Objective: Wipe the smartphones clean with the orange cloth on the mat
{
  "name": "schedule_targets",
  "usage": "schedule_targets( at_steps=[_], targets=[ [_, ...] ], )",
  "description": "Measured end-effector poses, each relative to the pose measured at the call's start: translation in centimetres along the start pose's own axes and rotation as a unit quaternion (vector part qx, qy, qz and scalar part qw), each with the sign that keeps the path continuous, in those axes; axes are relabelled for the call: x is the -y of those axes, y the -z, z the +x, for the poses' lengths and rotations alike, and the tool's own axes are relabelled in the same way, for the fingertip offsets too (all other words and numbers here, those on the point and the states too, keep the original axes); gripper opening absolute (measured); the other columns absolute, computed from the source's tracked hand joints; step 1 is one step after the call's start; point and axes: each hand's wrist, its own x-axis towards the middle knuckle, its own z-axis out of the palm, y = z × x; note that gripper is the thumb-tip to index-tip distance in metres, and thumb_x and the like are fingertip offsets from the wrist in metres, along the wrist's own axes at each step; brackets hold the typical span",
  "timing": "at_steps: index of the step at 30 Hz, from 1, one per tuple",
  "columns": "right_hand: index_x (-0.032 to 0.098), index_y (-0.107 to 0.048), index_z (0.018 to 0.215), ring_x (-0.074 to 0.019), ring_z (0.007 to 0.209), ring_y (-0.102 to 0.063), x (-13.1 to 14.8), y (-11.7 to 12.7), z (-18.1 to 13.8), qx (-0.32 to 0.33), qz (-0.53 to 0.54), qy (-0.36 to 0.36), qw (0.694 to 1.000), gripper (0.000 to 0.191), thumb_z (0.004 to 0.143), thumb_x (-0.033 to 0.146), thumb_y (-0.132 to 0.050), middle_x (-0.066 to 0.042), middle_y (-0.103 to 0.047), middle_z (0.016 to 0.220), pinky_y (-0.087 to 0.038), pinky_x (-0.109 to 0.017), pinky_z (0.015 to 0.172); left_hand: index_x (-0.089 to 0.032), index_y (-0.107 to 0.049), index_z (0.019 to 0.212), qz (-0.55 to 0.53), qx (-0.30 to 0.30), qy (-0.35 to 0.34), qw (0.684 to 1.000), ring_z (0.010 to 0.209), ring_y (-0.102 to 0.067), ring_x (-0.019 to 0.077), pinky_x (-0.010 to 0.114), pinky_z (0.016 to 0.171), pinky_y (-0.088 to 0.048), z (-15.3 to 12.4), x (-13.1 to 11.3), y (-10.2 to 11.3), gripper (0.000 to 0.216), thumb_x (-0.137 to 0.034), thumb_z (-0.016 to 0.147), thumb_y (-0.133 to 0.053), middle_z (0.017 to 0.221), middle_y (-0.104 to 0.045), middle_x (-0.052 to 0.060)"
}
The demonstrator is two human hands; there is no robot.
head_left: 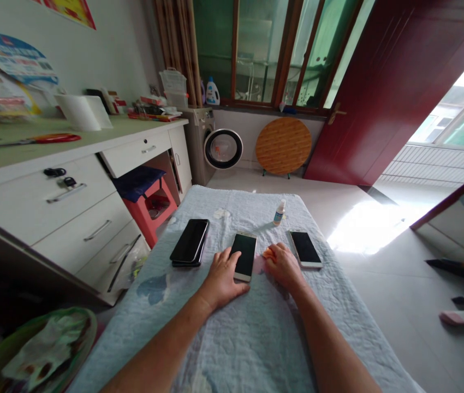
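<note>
A white-framed smartphone (pixel 247 252) with a dark screen lies face up on the cloth-covered table (pixel 232 349). My left hand (pixel 222 277) grips it along its left side, with the thumb at the bottom edge and fingertips over the screen's left part. Just to the phone's right, my right hand (pixel 283 267) is closed on a small orange cloth (pixel 269 253), apart from the phone. Another white smartphone (pixel 306 249) rests right of that hand. On the left, a black smartphone (pixel 190 240) lies stacked on another dark one. A small spray bottle (pixel 279 213) stands upright behind my right hand.
Along the left runs a white desk (pixel 72 218) with drawers; a red stool (pixel 154 204) sits beside it. A washing machine (pixel 199 142) has its round door open. A round wooden tabletop (pixel 283 145) leans on the back wall. A green basket (pixel 88 333) stands at lower left.
</note>
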Motion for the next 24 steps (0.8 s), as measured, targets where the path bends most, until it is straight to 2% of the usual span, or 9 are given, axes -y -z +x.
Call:
schedule_targets(
  at_steps=[5,9,11,16,24],
  targets=[
    [0.019,-0.056,0.072,-0.0137,0.07,-0.05,0.2,-0.1,0.0,-0.033,0.048,0.004,0.998,0.007,0.074,0.016,-0.05,-0.001,-0.054,0.076,-0.032,-0.024,0.065,-0.018,-0.054,0.125,0.038,0.014,-0.015,0.999,0.118,-0.049,0.0344,0.044,0.099,-0.041,-0.2,-1.1,1.0,0.062,-0.033,0.068,-0.071,0.126,-0.054,0.016],
    [0.02,-0.056,0.092,-0.0152,0.075,-0.054,1.2,-0.2,0.0,-0.084,0.129,0.012,0.988,0.016,0.077,0.02,-0.051,-0.002,-0.06,0.081,-0.038,-0.024,0.07,-0.018,-0.055,0.123,0.052,0.023,-0.024,0.998,0.115,-0.05,0.0335,0.044,0.096,-0.043,-0.1,-1.5,0.9,0.056,-0.034,0.072,-0.07,0.12,-0.056,0.014],
    [0.02,-0.054,0.098,-0.0149,0.076,-0.056,1.8,-0.2,-0.1,-0.089,0.164,0.02,0.982,0.019,0.079,0.022,-0.051,-0.001,-0.061,0.083,-0.039,-0.024,0.071,-0.018,-0.054,0.125,0.039,0.012,-0.025,0.999,0.113,-0.051,0.0318,0.043,0.097,-0.042,-0.1,-1.4,0.5,0.058,-0.039,0.073,-0.07,0.119,-0.055,0.013],
    [0.021,-0.057,0.091,-0.0145,0.085,-0.055,2.5,-0.6,-0.3,-0.047,0.158,0.065,0.984,0.01,0.083,0.019,-0.05,-0.001,-0.06,0.089,-0.04,-0.024,0.078,-0.017,-0.054,0.127,0.0,-0.019,-0.035,0.999,0.113,-0.051,0.0297,0.043,0.1,-0.041,-0.2,-0.4,-0.5,0.064,-0.048,0.073,-0.071,0.122,-0.054,0.013],
    [0.021,-0.066,0.093,-0.0176,0.09,-0.053,2.1,-0.9,-0.1,0.003,0.107,0.08,0.991,0.016,0.081,0.019,-0.056,-0.004,-0.057,0.091,-0.041,-0.03,0.085,-0.018,-0.052,0.131,-0.008,-0.012,-0.066,0.998,0.124,-0.045,0.0303,0.045,0.105,-0.036,-0.3,0.7,-0.3,0.064,-0.052,0.078,-0.066,0.139,-0.047,0.013]
  ],
)
